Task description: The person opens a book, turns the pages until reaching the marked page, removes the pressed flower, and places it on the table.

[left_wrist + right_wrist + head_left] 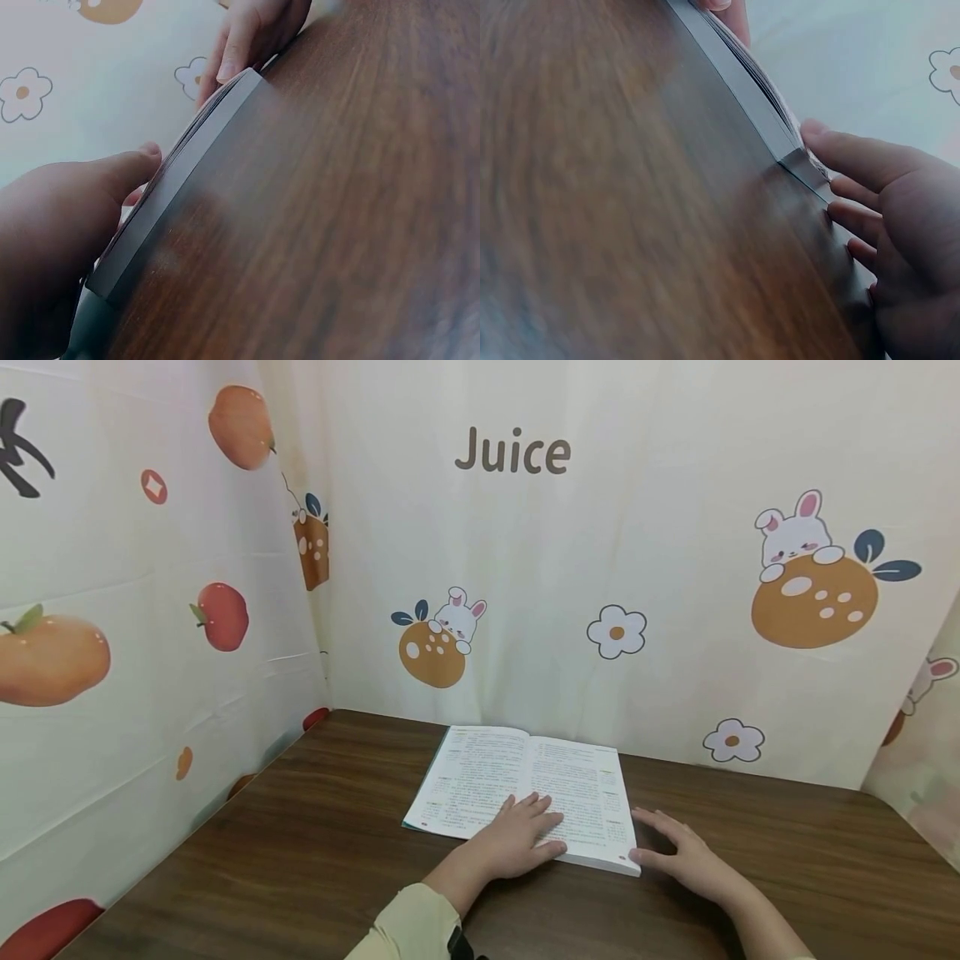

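Note:
An open book (480,777) with printed text lies on the brown table, its spine running away from me. My left hand (516,838) rests on the lower middle of the pages, fingers spread and thumb near the front edge. At the lower right corner is my right hand (688,862), its thumb at the page corner and its loosely bent fingers beside the book's right edge. In the right wrist view the thumb (840,146) touches the corner of the page block (742,82). The left wrist view shows the book's thick front edge (180,172).
The dark wooden table (300,827) extends around the book on both sides. Behind it hangs a pale curtain (540,543) printed with "Juice", rabbits, oranges and flowers. Another printed curtain (150,693) borders the table's left side.

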Motion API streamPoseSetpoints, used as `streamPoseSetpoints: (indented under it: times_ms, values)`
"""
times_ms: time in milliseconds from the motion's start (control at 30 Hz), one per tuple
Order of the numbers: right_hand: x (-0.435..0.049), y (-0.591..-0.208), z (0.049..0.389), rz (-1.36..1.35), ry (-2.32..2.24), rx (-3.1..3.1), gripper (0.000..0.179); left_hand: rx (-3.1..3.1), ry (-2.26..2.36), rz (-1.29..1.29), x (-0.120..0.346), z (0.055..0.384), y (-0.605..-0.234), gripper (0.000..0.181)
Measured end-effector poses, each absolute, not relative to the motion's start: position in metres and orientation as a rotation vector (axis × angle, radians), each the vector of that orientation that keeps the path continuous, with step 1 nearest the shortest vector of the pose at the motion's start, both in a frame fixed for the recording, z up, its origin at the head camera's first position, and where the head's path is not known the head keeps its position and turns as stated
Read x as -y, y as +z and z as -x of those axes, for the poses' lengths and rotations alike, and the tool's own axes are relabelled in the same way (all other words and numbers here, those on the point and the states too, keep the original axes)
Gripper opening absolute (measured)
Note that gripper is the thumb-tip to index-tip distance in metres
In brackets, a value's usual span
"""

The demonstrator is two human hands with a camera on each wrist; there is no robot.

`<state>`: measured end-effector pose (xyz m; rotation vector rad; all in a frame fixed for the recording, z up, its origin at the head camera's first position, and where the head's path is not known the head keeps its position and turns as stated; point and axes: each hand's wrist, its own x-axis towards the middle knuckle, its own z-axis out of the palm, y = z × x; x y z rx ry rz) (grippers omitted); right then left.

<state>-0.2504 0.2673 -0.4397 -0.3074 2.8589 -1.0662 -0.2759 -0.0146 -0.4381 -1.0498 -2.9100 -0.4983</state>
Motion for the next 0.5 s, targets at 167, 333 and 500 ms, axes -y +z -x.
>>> streamPoseSetpoints:
  times_ms: [167, 333, 500]
  values:
    - [-0.2663, -0.4402, 0.2499, 0.321, -1.042, -2.886, 0.068, 2.931, -0.52, 1.044, 0.0148, 0.2756, -0.4368, 0.058]
    - [-0.2645, -0.441, 0.2508, 0.333, -1.018, -2.935, 0.068, 2.93, -0.519, 1.047, 0.0149, 0.2748, -0.4348, 0.063]
    - [-0.2624, -0.4429, 0.2524, 0.333, -1.002, -2.974, 0.068, 2.927, -0.515, 1.047, 0.0153, 0.2745, -0.4345, 0.063]
